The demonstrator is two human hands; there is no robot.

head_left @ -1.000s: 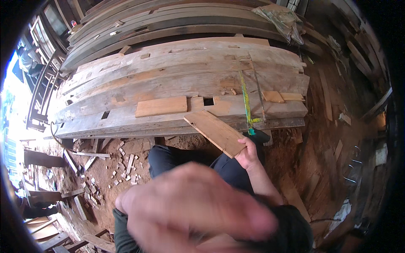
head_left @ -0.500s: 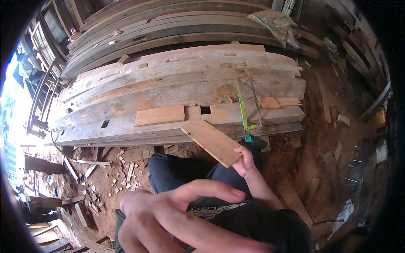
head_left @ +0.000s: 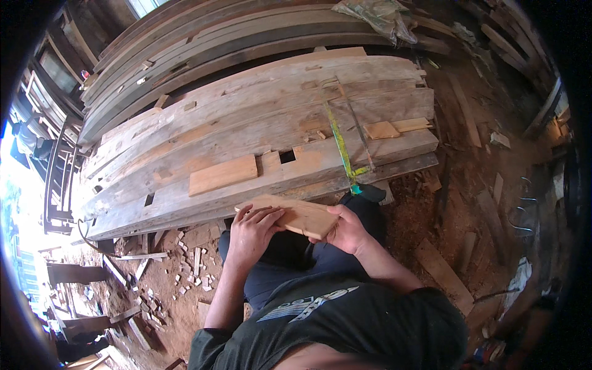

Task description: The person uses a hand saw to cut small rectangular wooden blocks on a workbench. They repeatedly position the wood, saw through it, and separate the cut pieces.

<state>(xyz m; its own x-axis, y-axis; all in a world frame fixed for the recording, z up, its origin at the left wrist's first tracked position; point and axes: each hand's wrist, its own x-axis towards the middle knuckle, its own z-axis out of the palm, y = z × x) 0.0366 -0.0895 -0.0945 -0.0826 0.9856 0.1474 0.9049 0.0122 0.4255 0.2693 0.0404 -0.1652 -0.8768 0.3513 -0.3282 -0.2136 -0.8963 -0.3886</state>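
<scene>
Both hands hold a flat wooden board (head_left: 305, 214) above my dark-trousered lap. My left hand (head_left: 250, 234) grips its left part, fingers curled over the top, and my right hand (head_left: 350, 229) clasps the right end with the thumb uppermost. On the thick weathered timbers (head_left: 132, 179) in front lie a loose pale board (head_left: 222, 174), a bow saw (head_left: 336, 135) with a yellow-green bar, and small wood pieces (head_left: 382, 129) at the saw's right.
Stacked long beams (head_left: 209, 43) with crumpled plastic sheeting (head_left: 373, 18) stand behind. Scattered offcuts (head_left: 191, 271) litter the dirt floor, and loose planks (head_left: 444, 277) lie at right. At far left, another person (head_left: 28, 135) is partly visible near wooden frames (head_left: 58, 179).
My left hand has moved from close below the camera onto the board. The board has turned flatter and shifted left, with my right hand still on it. The view has shifted slightly.
</scene>
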